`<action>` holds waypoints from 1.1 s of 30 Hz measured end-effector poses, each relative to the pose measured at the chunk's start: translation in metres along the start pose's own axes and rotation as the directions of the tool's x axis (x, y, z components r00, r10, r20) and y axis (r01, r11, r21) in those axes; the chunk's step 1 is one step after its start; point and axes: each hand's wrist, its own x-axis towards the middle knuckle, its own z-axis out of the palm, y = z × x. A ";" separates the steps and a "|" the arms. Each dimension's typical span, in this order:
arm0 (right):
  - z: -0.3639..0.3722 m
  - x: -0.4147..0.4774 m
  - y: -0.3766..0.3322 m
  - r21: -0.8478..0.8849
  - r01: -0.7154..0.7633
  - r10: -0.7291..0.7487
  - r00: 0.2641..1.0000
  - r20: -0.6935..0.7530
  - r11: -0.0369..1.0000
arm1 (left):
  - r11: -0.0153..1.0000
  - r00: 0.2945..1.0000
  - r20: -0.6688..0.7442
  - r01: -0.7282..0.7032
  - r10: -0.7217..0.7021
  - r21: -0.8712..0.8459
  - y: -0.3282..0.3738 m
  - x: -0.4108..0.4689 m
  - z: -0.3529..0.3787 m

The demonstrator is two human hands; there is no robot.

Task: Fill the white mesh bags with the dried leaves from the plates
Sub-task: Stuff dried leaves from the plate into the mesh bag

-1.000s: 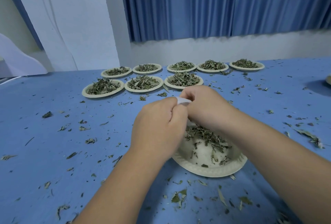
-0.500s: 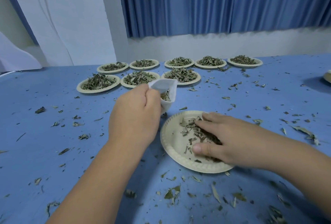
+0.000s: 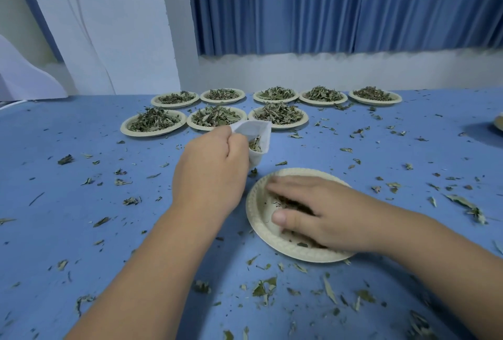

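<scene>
Left hand (image 3: 209, 173): is gripping the white mesh bag (image 3: 257, 135), its mouth gaping, above the blue table (image 3: 81, 231).
Right hand (image 3: 324, 212): is lying flat-fingered on the dried leaves (image 3: 290, 203) in the near paper plate (image 3: 253, 214).

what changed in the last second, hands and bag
The right hand let go of the white mesh bag and came down onto the dried leaves in the near plate. The left hand moved left with the bag and now holds it alone, mouth open. The eight full plates at the back stayed put.
</scene>
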 end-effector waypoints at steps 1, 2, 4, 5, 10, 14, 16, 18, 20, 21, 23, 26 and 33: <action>0.002 0.000 -0.002 -0.013 0.031 -0.031 0.999 0.028 0.999 | 1.000 1.000 0.000 -0.002 0.002 0.003 0.000 0.000 0.000; 0.004 0.000 -0.003 -0.028 0.055 -0.054 0.998 0.044 0.998 | 1.000 1.000 0.000 -0.001 0.001 0.006 0.000 0.000 0.000; 0.002 -0.004 -0.001 -0.038 0.055 -0.054 0.998 0.043 0.998 | 1.000 1.000 0.001 0.000 0.000 0.005 -0.001 0.000 -0.001; 0.000 -0.006 0.001 -0.026 0.038 -0.037 0.999 0.033 0.999 | 1.000 1.000 0.001 0.000 0.000 0.004 -0.001 0.000 -0.001; -0.003 -0.010 0.007 0.019 0.034 -0.034 0.999 0.014 0.999 | 0.999 1.000 0.001 -0.022 0.022 0.029 -0.002 -0.001 0.000; 0.002 -0.006 0.003 0.034 0.112 -0.114 0.992 0.062 0.993 | 0.993 0.997 -0.010 -0.069 0.070 0.097 -0.003 -0.003 0.002; -0.002 -0.010 0.004 0.075 0.112 -0.117 0.991 0.062 0.991 | 0.991 0.997 -0.011 -0.072 0.074 0.114 -0.003 -0.003 0.001; -0.010 -0.016 0.008 0.132 0.084 -0.089 0.995 0.036 0.988 | 0.989 0.997 0.003 -0.073 0.073 0.132 -0.003 -0.002 0.002; -0.021 -0.022 0.012 0.199 0.020 -0.017 1.000 -0.018 0.980 | 0.984 0.997 0.031 -0.076 0.071 0.162 -0.004 -0.002 0.003; -0.026 -0.024 0.014 0.209 -0.019 0.032 0.998 -0.059 0.978 | 0.982 0.996 0.045 -0.078 0.071 0.174 -0.004 -0.003 0.004; -0.035 -0.026 0.015 0.130 -0.127 0.144 0.981 -0.132 0.983 | 0.979 0.996 0.060 -0.080 0.070 0.186 -0.004 -0.003 0.006; -0.034 -0.028 0.010 -0.087 -0.311 0.304 0.949 -0.083 0.946 | 0.980 0.995 0.075 -0.075 0.062 0.182 -0.004 -0.003 0.008; -0.002 -0.014 -0.012 -0.271 -0.350 0.375 0.926 0.047 0.897 | 0.980 0.991 0.116 -0.091 0.071 0.176 -0.002 -0.006 0.016</action>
